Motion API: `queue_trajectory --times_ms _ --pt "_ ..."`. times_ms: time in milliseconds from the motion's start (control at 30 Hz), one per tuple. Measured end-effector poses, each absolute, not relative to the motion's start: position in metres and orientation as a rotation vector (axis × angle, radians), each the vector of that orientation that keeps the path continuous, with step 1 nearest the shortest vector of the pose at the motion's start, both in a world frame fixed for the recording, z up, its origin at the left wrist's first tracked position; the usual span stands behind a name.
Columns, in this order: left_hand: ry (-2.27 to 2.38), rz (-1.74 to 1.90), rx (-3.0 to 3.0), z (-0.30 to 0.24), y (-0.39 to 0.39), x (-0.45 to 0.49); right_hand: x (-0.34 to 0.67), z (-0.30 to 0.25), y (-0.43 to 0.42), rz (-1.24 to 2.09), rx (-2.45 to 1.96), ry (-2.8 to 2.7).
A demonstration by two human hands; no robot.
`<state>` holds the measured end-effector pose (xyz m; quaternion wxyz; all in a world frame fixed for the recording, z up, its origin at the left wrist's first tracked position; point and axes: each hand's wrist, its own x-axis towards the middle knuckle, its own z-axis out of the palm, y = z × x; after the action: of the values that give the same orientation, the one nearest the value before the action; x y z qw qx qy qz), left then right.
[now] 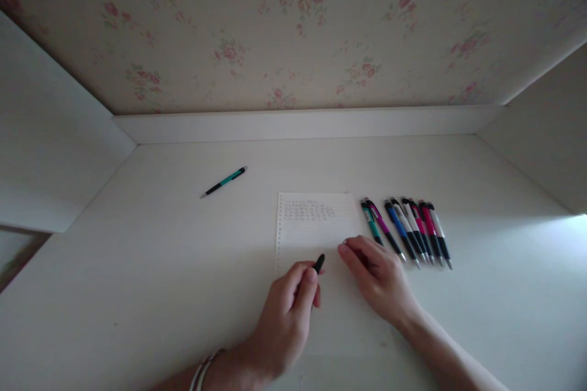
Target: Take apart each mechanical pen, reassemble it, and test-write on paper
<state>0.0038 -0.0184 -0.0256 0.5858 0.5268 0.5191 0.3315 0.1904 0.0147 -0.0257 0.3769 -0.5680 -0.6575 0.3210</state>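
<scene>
My left hand (288, 299) is closed around a pen, and only its black end (320, 263) sticks out between thumb and forefinger; the rest is hidden in the fist. To the right, my right hand (378, 275) pinches thumb and fingers together. A tiny pale, silvery bit (345, 242) shows at its fingertips, too small to name. Both hands are over a sheet of lined paper (316, 235) with punched holes down its left edge and rows of handwriting near its top. The hands are apart from each other.
Beyond my right hand lies a row of several pens, among them a green pen (371, 223), a purple pen (384, 227) and a blue pen (400, 226). One teal and black pen (224, 182) lies alone at the back left. White panels and a flowered wall (229, 52) enclose the desk.
</scene>
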Motion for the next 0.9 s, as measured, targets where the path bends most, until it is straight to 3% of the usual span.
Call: queue_trajectory --times_ms 133,233,367,567,667,800,900 --pt "1.199 0.789 1.164 -0.026 -0.016 0.004 0.19 -0.031 0.015 0.416 -1.478 -2.125" --pt "1.183 0.784 1.149 -0.025 -0.015 0.003 0.188 -0.034 0.015 0.312 -1.502 -2.219" --pt "1.185 0.783 1.148 -0.022 -0.014 0.002 0.188 -0.03 0.015 0.453 -1.473 -2.11" --pt "1.16 0.681 1.298 -0.013 -0.009 0.005 0.181 -0.013 0.004 1.184 -1.319 -1.662" --pt "1.161 0.649 1.359 -0.011 -0.009 0.006 0.178 -0.015 0.002 1.362 -1.288 -1.442" --pt "1.166 0.624 1.364 -0.013 -0.013 0.003 0.186 -0.022 0.01 1.253 -1.371 -1.101" --pt "1.146 0.673 1.253 -0.017 -0.015 0.0 0.195 -0.025 0.017 0.999 -1.54 -1.186"
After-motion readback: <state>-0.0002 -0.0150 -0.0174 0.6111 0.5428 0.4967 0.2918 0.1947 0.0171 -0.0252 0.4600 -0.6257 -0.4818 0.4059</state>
